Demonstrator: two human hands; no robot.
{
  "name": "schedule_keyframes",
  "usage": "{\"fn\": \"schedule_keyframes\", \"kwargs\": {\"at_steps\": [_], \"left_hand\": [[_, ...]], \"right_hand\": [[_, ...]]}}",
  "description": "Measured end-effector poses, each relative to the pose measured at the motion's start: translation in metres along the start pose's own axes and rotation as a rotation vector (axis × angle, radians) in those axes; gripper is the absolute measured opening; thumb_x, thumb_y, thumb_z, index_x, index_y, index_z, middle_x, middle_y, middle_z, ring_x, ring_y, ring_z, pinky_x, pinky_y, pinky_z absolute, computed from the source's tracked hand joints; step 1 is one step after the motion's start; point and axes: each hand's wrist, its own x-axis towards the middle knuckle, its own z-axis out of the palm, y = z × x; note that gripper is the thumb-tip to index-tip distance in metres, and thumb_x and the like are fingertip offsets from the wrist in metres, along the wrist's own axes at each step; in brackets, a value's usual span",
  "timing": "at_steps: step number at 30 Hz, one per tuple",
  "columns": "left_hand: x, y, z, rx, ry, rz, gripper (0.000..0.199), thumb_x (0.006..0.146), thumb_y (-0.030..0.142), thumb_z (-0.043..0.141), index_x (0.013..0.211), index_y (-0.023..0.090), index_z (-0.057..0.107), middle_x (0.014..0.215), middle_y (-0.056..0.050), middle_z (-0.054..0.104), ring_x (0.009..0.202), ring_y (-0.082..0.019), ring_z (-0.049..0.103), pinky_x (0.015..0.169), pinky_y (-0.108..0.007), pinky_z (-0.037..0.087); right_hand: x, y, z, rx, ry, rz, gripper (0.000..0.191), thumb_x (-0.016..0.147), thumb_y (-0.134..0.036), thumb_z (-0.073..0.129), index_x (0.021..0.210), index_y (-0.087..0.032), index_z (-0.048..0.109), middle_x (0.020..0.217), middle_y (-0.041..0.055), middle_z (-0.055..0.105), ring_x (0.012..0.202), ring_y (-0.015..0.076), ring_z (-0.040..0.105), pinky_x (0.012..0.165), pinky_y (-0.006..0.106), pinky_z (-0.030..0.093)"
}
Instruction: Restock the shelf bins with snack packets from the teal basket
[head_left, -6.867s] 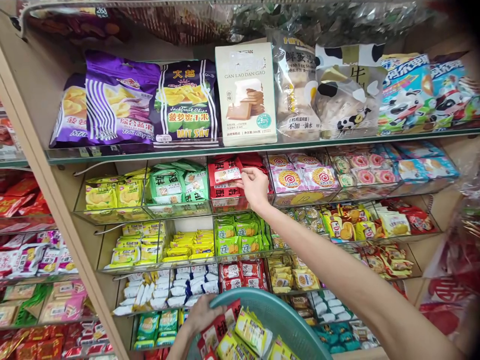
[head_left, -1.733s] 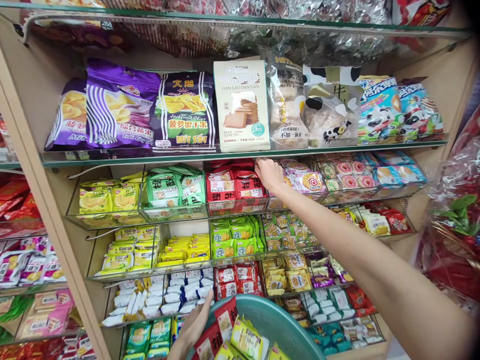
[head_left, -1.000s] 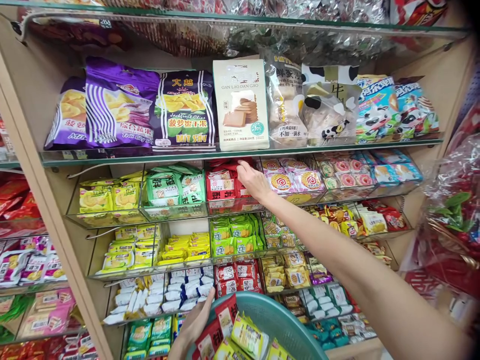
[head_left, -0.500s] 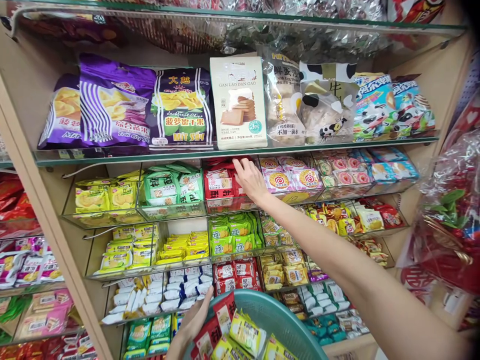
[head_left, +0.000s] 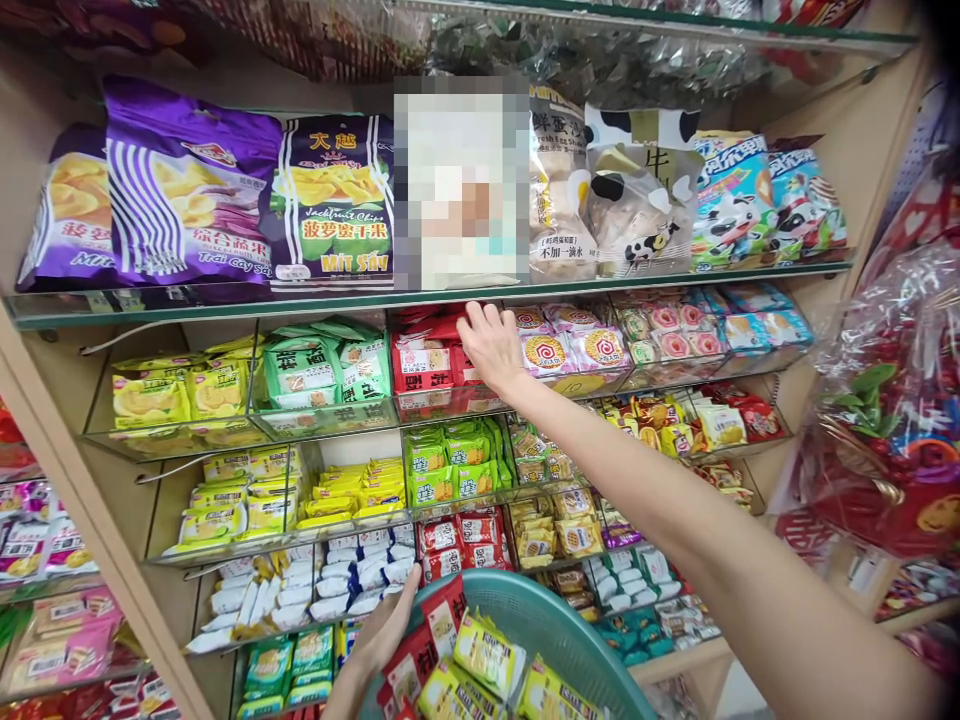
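Reaching into the upper snack row, my right hand (head_left: 491,345) lies over the red packets (head_left: 424,362), fingers bent down among them; its fingertips are partly hidden. To its right are pink-and-white packets (head_left: 546,353). My left hand (head_left: 386,628) is at the left rim of a teal plastic basket (head_left: 551,612), thumb up along the outside and the other fingers hidden beneath. Inside the basket lie yellow packets (head_left: 489,655) and red packets (head_left: 445,612).
Green packets (head_left: 301,372) fill the bin left of my right hand. Just above it runs a glass shelf edge (head_left: 315,306) bearing large snack bags (head_left: 191,190). A clear-wrapped red bundle (head_left: 892,450) hangs at the right.
The view has shifted slightly, so the shelves sit a little further left. My right hand stays over the red packets with its fingers slightly more spread. The basket remains in my left hand.
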Motion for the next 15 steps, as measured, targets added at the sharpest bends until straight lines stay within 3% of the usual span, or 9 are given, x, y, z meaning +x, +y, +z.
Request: {"fn": "schedule_keyframes", "kwargs": {"at_steps": [3,5,8,15], "left_hand": [[0.0,0.004,0.0,-0.046,-0.022,-0.015,0.082,0.082,0.072,0.015,0.132,0.018,0.051,0.138,-0.009,0.048,0.131,-0.033,0.037,0.106,-0.044,0.03],[-0.001,0.006,0.0,-0.046,-0.024,-0.008,0.083,0.081,0.073,0.015,0.133,0.018,0.05,0.138,-0.008,0.047,0.131,-0.033,0.038,0.105,-0.043,0.03],[-0.003,0.009,0.001,-0.053,-0.027,-0.009,0.085,0.08,0.075,0.017,0.134,0.017,0.049,0.138,-0.01,0.047,0.128,-0.033,0.042,0.103,-0.042,0.033],[-0.008,0.017,0.0,-0.062,-0.02,-0.032,0.08,0.079,0.075,0.025,0.13,0.021,0.054,0.137,-0.008,0.049,0.129,-0.034,0.04,0.103,-0.043,0.032]], "right_hand": [[0.0,-0.001,0.0,-0.007,0.039,-0.135,0.039,0.094,-0.009,0.023,0.119,-0.011,0.053,0.119,0.0157,0.053,0.101,0.0263,0.043,0.087,0.044,0.032],[-0.001,0.0,0.001,-0.001,0.03,-0.174,0.037,0.093,-0.008,0.026,0.117,-0.011,0.054,0.112,0.0147,0.056,0.1,0.0257,0.044,0.09,0.045,0.03],[-0.001,0.003,0.003,0.012,0.04,-0.166,0.035,0.094,-0.009,0.026,0.11,-0.01,0.057,0.1,0.0129,0.06,0.094,0.024,0.046,0.088,0.045,0.03],[-0.006,0.023,-0.005,0.135,0.156,-0.15,0.033,0.097,-0.014,0.028,0.112,-0.014,0.057,0.1,0.0114,0.062,0.09,0.0208,0.05,0.084,0.041,0.033]]}}
